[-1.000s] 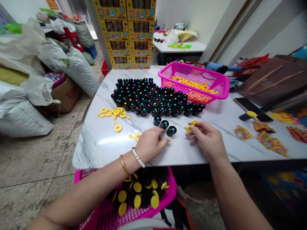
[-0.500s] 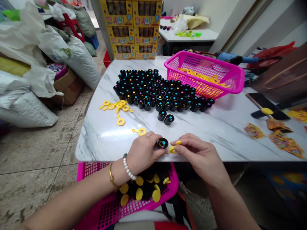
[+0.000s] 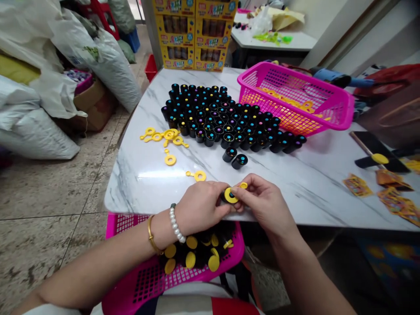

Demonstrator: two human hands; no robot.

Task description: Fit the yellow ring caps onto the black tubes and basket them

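My left hand (image 3: 205, 203) is closed around a small black cup (image 3: 223, 197) at the table's front edge. Over the cup's open top lies a yellow ring cap (image 3: 231, 195) with a small tab, and my right hand (image 3: 264, 201) pinches it, thumb on the ring. A blue dot shows through the hole. Two black cups (image 3: 239, 161) stand just beyond my hands, in front of a large cluster of similar cups (image 3: 213, 118) with coloured dots inside. Loose yellow ring caps (image 3: 169, 134) lie to the left, one nearer cap (image 3: 199, 176) close to my left hand.
A pink basket (image 3: 341, 120) with yellow caps stands at the back right. Another pink basket (image 3: 123, 284) below the table edge holds black pieces with yellow lids. Yellow boxes (image 3: 193, 35) are stacked behind. Orange packets (image 3: 357, 185) and a black-and-yellow tool (image 3: 379, 159) lie right. White sacks (image 3: 29, 131) stand left.
My right hand has moved left and brought the yellow ring cap onto the top of the black cup in my left hand. The view has shifted slightly.
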